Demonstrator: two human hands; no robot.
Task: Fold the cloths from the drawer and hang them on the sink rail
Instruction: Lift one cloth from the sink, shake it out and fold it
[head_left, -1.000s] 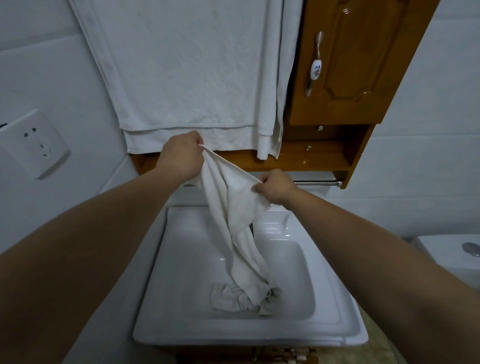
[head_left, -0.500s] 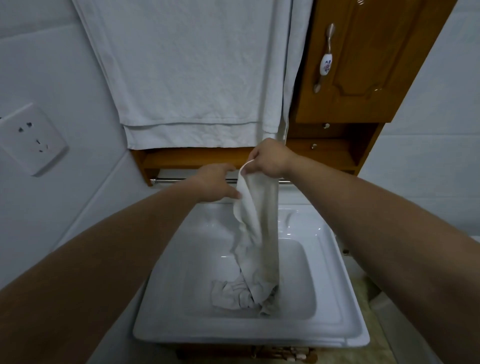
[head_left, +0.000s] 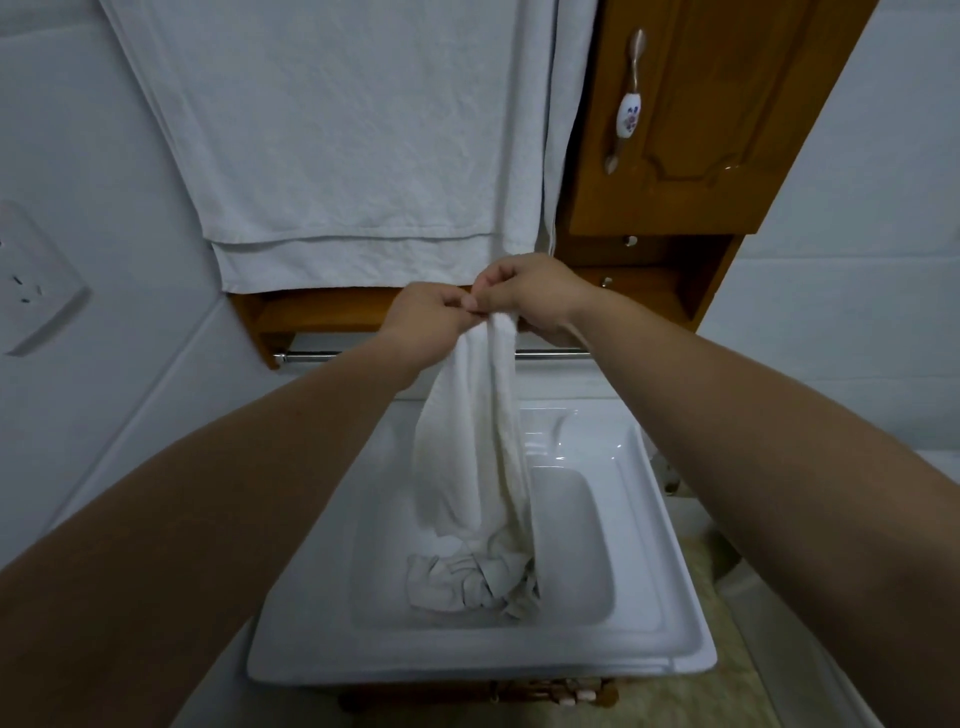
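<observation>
A white cloth (head_left: 475, 452) hangs in a long bunch over the white sink (head_left: 670, 613), its lower end crumpled in the basin. My left hand (head_left: 428, 325) and my right hand (head_left: 530, 293) meet at its top edge, both pinching the cloth, fingertips touching. Just behind and below the hands runs the metal sink rail (head_left: 311, 355), under a wooden shelf; the hands and cloth hide its middle.
A large white towel (head_left: 343, 140) hangs on the wall above the shelf. A wooden cabinet door (head_left: 706, 114) with a handle is at the upper right. A wall socket (head_left: 31, 280) sits at the left. Patterned floor (head_left: 727, 691) shows beside the sink.
My hands have come together at the cloth's top edge, the right rising and the left moving in beside it. The cloth now hangs narrower and straighter.
</observation>
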